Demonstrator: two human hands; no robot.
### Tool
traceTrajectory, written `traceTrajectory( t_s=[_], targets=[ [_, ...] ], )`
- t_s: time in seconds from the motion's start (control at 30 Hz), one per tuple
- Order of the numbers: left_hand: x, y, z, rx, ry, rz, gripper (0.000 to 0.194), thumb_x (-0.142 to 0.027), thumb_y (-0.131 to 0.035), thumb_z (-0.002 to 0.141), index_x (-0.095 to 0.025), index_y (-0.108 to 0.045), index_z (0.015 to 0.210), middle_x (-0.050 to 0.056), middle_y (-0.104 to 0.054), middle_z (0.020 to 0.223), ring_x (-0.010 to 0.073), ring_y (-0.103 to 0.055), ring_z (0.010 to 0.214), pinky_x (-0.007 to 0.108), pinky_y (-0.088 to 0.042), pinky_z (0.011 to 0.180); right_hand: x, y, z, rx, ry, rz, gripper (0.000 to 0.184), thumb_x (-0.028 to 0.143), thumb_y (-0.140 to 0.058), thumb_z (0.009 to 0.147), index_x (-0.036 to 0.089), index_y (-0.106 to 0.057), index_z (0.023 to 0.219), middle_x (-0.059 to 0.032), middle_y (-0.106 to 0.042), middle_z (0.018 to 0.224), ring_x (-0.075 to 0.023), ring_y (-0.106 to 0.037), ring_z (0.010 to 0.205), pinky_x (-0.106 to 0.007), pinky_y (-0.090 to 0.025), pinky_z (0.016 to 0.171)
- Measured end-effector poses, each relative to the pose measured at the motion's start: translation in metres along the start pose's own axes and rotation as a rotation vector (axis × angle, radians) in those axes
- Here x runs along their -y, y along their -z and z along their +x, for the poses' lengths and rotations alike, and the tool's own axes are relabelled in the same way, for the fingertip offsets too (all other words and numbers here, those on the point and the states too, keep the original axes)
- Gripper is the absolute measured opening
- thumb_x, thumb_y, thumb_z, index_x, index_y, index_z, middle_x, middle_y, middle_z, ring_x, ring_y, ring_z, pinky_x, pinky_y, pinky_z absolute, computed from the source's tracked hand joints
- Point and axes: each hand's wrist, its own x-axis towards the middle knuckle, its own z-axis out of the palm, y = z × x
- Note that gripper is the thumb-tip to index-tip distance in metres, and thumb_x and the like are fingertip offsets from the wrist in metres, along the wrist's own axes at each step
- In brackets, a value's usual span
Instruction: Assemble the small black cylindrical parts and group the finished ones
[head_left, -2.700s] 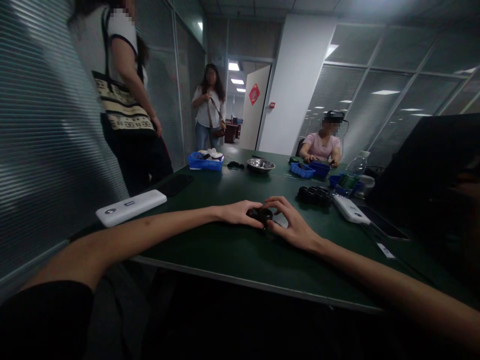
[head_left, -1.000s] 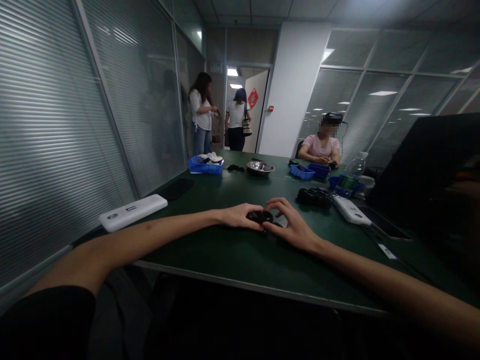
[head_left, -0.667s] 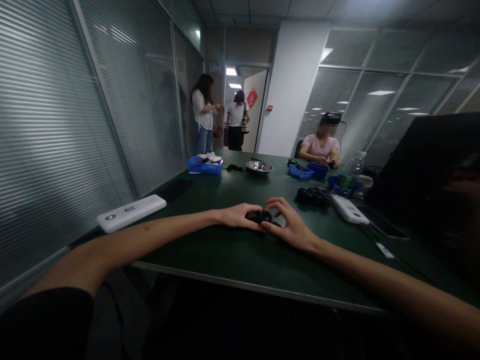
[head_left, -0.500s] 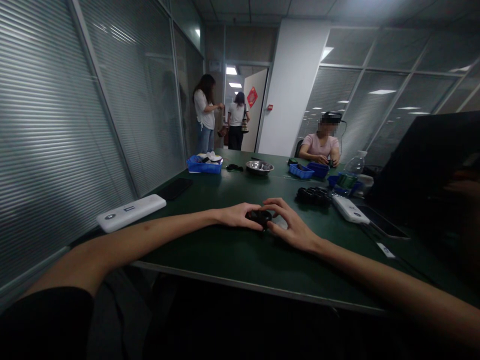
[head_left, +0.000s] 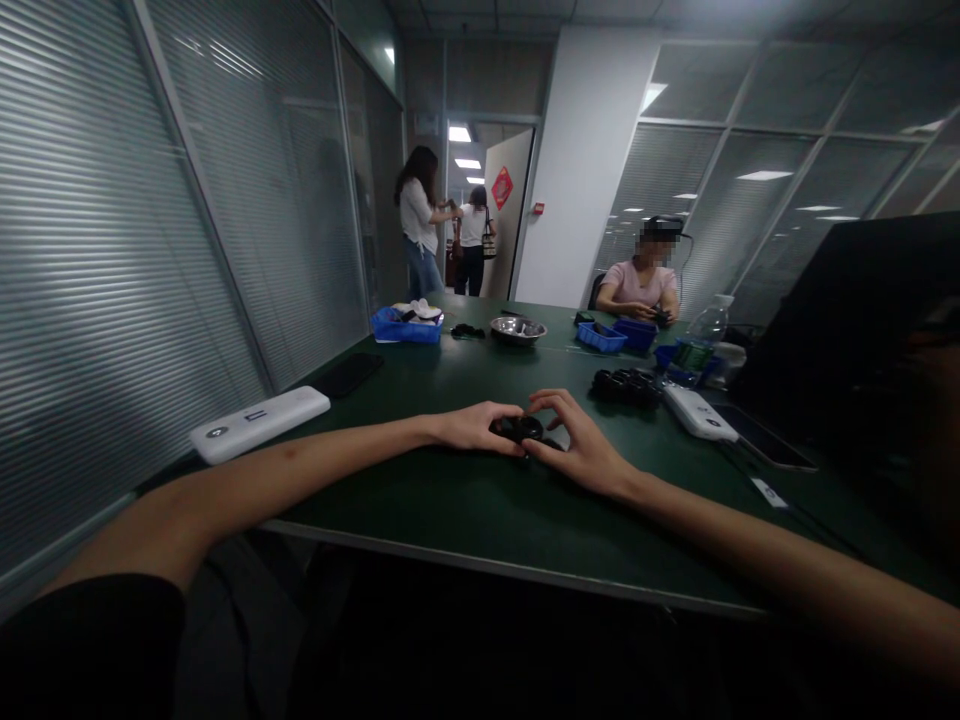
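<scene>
A small black part with a round, ring-like end (head_left: 517, 429) is between my two hands, just above or on the green tabletop. My left hand (head_left: 480, 426) is closed on its left side, with the thumb along the near edge and fingers over the far edge. From the right, my right hand (head_left: 581, 445) curves round the ring-like end, thumb tip at the near rim and index fingertip at the far rim. Its palm stays apart from the part. Something dark and shiny shows inside the curve of the right hand; I cannot make out what it is.
Several black parts (head_left: 626, 387) lie in a cluster to the right. White power banks (head_left: 259, 424) flank both arms. Farther back stand a metal bowl (head_left: 517, 331), blue trays (head_left: 409, 328) and a plastic bottle (head_left: 697, 342). A seated co-worker (head_left: 641, 290) handles something dark across the table.
My right hand's fingers have shifted slightly on the round end, whose ring shape shows more clearly. The left hand keeps its hold. Two people by the door have moved a little.
</scene>
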Motion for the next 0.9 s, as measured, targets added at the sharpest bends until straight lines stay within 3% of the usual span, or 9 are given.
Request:
traceTrajectory(
  t_s=[0.27,0.43,0.63,0.77,0.9],
  targets=[
    [0.0062,-0.0006,0.0006,0.004,-0.032,-0.041,0.056,-0.045,-0.076,0.086,-0.016,-0.060,0.130,0.009,-0.064,0.119,0.0203,-0.060,0.103,0.031,-0.045,0.087,0.0022,0.0019,0.0004,0.076,0.035,0.023,0.032,0.036,-0.058,0.098,0.027,-0.058,0.129,-0.0112,-0.050,0.139,-0.0296,-0.053,0.128,-0.046,-0.056,0.096],
    [0.0066,-0.0003,0.0010,-0.008,-0.026,0.012,0.051,-0.046,-0.076,0.085,-0.015,-0.062,0.124,0.006,-0.065,0.108,0.0189,-0.059,0.096,0.030,-0.045,0.082,0.0028,0.0003,0.0006,0.004,0.001,0.015,0.030,0.038,-0.066,0.093,0.026,-0.059,0.120,-0.0110,-0.052,0.136,-0.0294,-0.054,0.125,-0.044,-0.058,0.090],
    [0.0033,-0.0002,0.0011,0.014,-0.030,-0.023,0.053,-0.040,-0.075,0.087,-0.014,-0.059,0.130,0.009,-0.064,0.120,0.0216,-0.060,0.106,0.034,-0.045,0.091,0.0017,0.0010,0.0005,0.055,0.040,0.018,0.032,0.038,-0.059,0.098,0.027,-0.059,0.128,-0.0110,-0.051,0.138,-0.0297,-0.054,0.127,-0.046,-0.057,0.095],
    [0.0041,0.0002,0.0011,0.005,-0.034,0.006,0.052,-0.042,-0.075,0.087,-0.015,-0.060,0.129,0.008,-0.065,0.116,0.0213,-0.060,0.104,0.032,-0.045,0.088,0.0015,-0.0004,0.0000,0.010,-0.008,0.007,0.034,0.041,-0.067,0.092,0.026,-0.058,0.122,-0.0114,-0.050,0.138,-0.0306,-0.053,0.127,-0.045,-0.059,0.090],
    [0.0033,-0.0004,0.0008,0.010,-0.031,-0.022,0.052,-0.040,-0.075,0.087,-0.015,-0.060,0.130,0.008,-0.065,0.116,0.0203,-0.060,0.102,0.032,-0.046,0.088,0.0020,0.0008,-0.0003,0.057,0.028,0.010,0.029,0.035,-0.059,0.098,0.027,-0.059,0.126,-0.0106,-0.050,0.139,-0.0290,-0.055,0.124,-0.048,-0.057,0.094]
  ],
)
